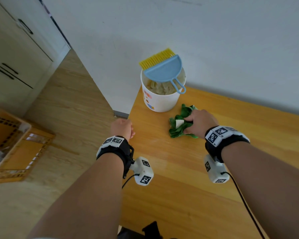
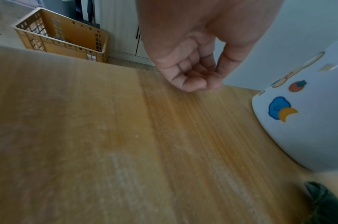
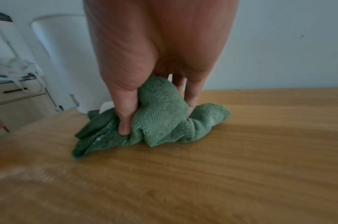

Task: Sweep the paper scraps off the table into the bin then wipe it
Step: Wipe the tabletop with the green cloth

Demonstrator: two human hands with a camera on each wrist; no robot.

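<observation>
A crumpled green cloth (image 1: 180, 124) (image 3: 156, 119) lies on the wooden table (image 1: 188, 187) just in front of the white bin (image 1: 160, 99). My right hand (image 1: 197, 122) (image 3: 154, 106) grips the cloth, thumb and fingers dug into its folds. The bin (image 2: 302, 121) has coloured stickers and is full of paper scraps (image 1: 160, 87). A blue dustpan with a yellow brush (image 1: 162, 66) rests across its rim. My left hand (image 1: 123, 128) (image 2: 194, 78) hovers at the table's left edge, fingers loosely curled, holding nothing.
The table meets a white wall (image 1: 214, 40) at the back. An orange plastic crate (image 1: 10, 145) (image 2: 62, 37) stands on the floor to the left. Cabinets (image 1: 12, 54) line the far left. A corner of the green cloth (image 2: 325, 201) shows at the lower right in the left wrist view.
</observation>
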